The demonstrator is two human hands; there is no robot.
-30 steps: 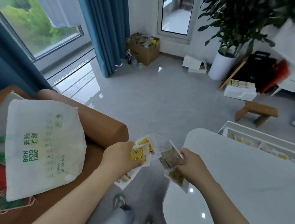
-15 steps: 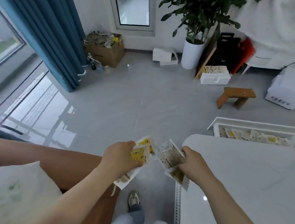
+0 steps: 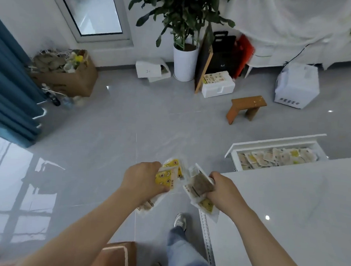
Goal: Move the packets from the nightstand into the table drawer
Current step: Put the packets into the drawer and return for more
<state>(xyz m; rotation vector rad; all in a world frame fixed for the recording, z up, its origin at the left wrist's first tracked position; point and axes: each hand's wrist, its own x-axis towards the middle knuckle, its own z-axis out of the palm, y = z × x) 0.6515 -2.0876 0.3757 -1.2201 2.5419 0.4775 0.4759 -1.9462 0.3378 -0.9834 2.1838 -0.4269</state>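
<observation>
Fingers of left hand (image 3: pixel 142 180) and right hand (image 3: pixel 225 193) grip packets (image 3: pixel 166 177) beside table (image 3: pixel 288 208), drawer (image 3: pixel 274 141) ahead.

We see soft, even daylight filling the room. Left of the glossy white marble-look table (image 3: pixel 292 200), the polished grey tile floor (image 3: pixel 110 142) mirrors bright window light, and small glare spots dot the table itself. Shadows are faint. Beyond the table, straight edges bow with wide-angle distortion, and fine detail looks slightly smeared.
</observation>
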